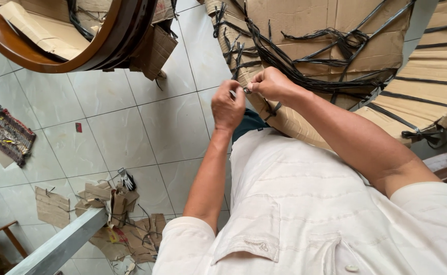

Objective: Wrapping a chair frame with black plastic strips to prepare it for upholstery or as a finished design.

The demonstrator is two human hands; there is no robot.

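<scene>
Two hands are held close together in front of a big bundle (305,35) wrapped in cardboard and tied with black straps (335,43). The left hand (227,108) is curled into a loose fist, and what it grips cannot be told. The right hand (270,84) is pinched shut on a strap end at the bundle's edge. A small tool tip may be seen between the hands, but it is too tiny to tell. Cardboard scraps (116,214) are scattered on the tiled floor (132,132), well below and to the left of the hands. A round wooden frame (55,58) is seen far off to the left.
</scene>
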